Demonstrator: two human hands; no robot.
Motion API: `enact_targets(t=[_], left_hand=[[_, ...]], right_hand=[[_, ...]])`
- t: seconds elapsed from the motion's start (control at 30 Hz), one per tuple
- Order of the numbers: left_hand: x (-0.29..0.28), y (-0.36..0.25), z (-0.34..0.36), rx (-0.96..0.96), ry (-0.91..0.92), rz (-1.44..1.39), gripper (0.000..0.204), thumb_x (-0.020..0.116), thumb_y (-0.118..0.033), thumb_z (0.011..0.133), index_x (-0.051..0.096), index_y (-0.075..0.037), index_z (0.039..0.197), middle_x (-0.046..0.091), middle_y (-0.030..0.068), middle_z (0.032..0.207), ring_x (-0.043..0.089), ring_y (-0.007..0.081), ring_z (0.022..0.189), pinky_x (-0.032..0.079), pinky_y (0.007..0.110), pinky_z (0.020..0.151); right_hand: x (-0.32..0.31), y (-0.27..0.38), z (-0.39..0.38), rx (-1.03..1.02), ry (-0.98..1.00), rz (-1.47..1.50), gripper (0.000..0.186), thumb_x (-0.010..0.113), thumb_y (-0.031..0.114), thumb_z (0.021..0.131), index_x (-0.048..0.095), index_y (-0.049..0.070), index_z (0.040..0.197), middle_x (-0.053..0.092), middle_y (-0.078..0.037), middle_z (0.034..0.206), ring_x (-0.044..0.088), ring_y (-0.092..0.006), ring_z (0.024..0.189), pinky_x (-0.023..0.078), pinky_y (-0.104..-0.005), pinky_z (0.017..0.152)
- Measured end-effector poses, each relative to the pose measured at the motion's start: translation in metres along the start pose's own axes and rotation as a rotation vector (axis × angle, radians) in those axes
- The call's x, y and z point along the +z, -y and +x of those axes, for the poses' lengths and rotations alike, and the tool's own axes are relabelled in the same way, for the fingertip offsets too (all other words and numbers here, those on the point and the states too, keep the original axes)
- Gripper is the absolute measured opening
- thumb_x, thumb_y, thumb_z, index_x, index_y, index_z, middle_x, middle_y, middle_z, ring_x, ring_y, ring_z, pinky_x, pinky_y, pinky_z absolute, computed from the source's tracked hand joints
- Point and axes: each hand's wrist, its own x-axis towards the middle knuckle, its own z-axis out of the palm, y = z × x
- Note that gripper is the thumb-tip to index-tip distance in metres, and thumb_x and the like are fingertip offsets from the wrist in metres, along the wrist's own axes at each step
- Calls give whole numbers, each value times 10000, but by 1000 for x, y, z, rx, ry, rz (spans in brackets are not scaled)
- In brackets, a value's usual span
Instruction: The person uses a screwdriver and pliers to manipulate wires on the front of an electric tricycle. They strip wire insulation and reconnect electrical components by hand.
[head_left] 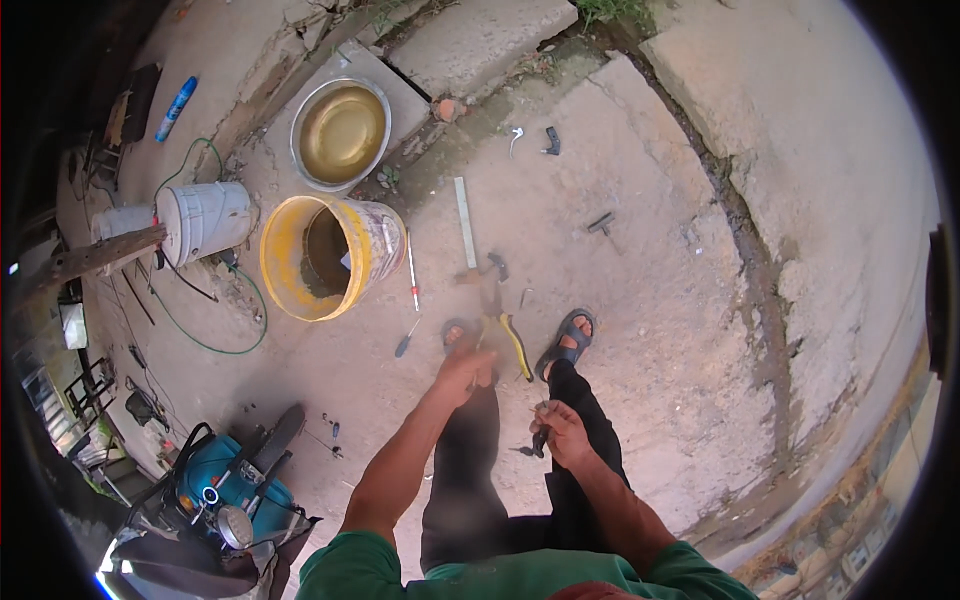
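Observation:
My left hand, slightly blurred, is closed round one handle of a pair of pliers. The pliers' other yellow-and-black handle swings out to the right, and their jaws point away from me. Close to my right knee, my right hand grips a small black part between thumb and fingers. Its exact kind is too small to tell. Beyond the pliers' jaws, a steel ruler lies on the ground. A screwdriver and a thin red-ended tool lie left of my left foot.
A yellow-rimmed bucket lies tipped left of the tools, with a metal basin behind it. Farther right are a T-handled tool, a silver lever and a black part. A teal motorbike stands at lower left.

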Motion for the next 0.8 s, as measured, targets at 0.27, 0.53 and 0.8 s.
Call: enact_targets(t=[0.27, 0.53, 0.8], left_hand=[[50, -69, -301, 487, 277, -676, 68, 639, -103, 978, 639, -98, 1046, 480, 0, 669, 413, 109, 530, 332, 281, 501], [116, -80, -468, 849, 36, -597, 147, 691, -142, 962, 672, -16, 1037, 488, -13, 604, 417, 81, 483, 354, 267, 466], [86, -12, -558, 1099, -189, -711, 89, 703, -94, 933, 667, -20, 967, 494, -3, 574, 407, 88, 457, 328, 264, 452]], right_hand=[[235, 123, -155, -361, 491, -371, 105, 653, 67, 972, 631, 38, 1070, 663, -51, 912, 616, -142, 826, 495, -301, 781], [343, 127, -286, -340, 917, -604, 166, 693, 23, 938, 616, 24, 1085, 663, -28, 980, 629, -122, 871, 515, -292, 777], [389, 49, -347, -286, 1082, -893, 152, 716, 38, 936, 632, 16, 1060, 629, 24, 943, 557, -48, 802, 451, -231, 671]])
